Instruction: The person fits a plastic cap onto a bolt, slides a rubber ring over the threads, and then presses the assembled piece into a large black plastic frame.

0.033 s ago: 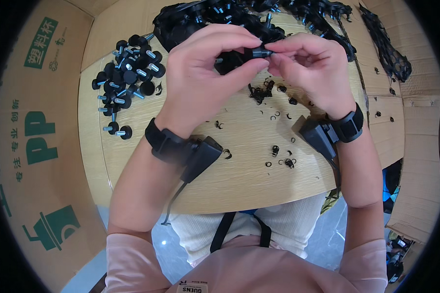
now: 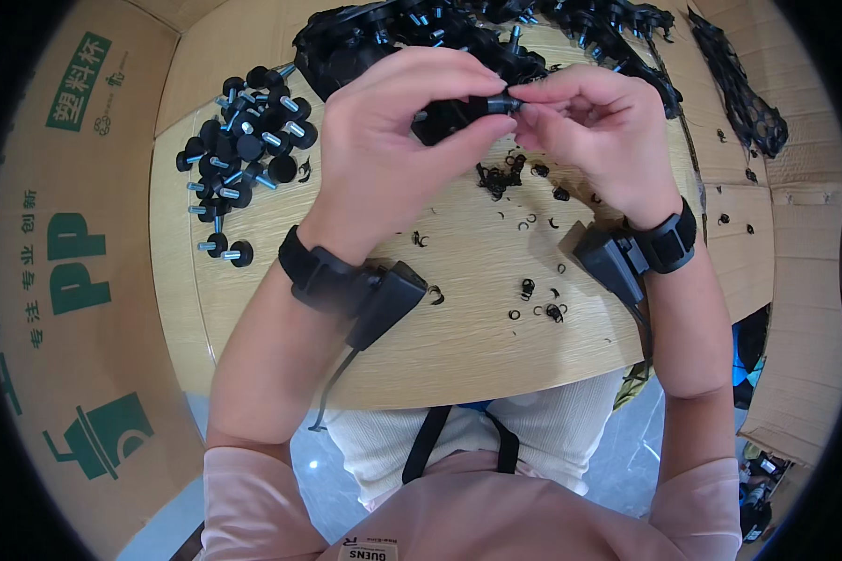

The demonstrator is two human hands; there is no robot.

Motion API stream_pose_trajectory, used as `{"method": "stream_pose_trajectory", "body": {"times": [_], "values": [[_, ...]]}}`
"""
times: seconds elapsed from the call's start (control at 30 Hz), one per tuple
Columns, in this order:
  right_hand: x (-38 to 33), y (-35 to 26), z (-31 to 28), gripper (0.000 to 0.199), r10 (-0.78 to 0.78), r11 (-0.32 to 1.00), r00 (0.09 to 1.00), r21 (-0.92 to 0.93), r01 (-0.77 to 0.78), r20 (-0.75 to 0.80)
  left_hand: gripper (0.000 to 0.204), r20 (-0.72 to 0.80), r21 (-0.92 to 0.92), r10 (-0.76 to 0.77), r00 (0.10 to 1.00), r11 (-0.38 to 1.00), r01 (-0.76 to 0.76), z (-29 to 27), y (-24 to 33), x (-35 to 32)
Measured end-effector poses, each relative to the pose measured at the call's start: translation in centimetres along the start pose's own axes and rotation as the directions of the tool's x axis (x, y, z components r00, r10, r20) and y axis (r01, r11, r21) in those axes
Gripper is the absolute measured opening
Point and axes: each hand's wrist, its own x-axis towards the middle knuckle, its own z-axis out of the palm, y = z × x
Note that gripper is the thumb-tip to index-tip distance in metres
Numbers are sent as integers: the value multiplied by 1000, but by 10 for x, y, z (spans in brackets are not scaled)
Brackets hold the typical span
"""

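Observation:
My left hand is closed, thumb and fingertips gripping a small black cylindrical part over the far middle of the table. The right hand pinches the part's right end between thumb and forefinger, its other fingers curled in. The fingers cover much of the part, so its full shape is hidden. Left of my left hand lies a loose pile of black round-headed screws with silvery threaded shanks. Below the hands, small black rings and curled scraps are scattered across the wooden table.
A large tangle of black parts with screws spreads along the table's far side, behind my hands. Cardboard walls stand left and right. A black netlike strip lies on the right cardboard. Black wrist straps with cabled boxes sit on both wrists.

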Motion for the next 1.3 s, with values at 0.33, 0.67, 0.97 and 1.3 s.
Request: {"method": "stream_pose_trajectory", "body": {"times": [0.33,0.67,0.97,1.3], "values": [[7,8,-11,20,164,963,973,187,-193,163,32,49,78,17,999,997,-21,2,2,0],[1,1,-4,17,64,995,994,75,-71,89,31,7,-42,-88,996,995,89,3,3,-2],[7,0,-11,18,251,950,953,144,-276,170,31,155,98,69,986,992,-84,0,6,1],[1,3,-9,18,83,996,985,6,-85,149,34,50,55,-10,999,998,7,1,-1,-1]]}}
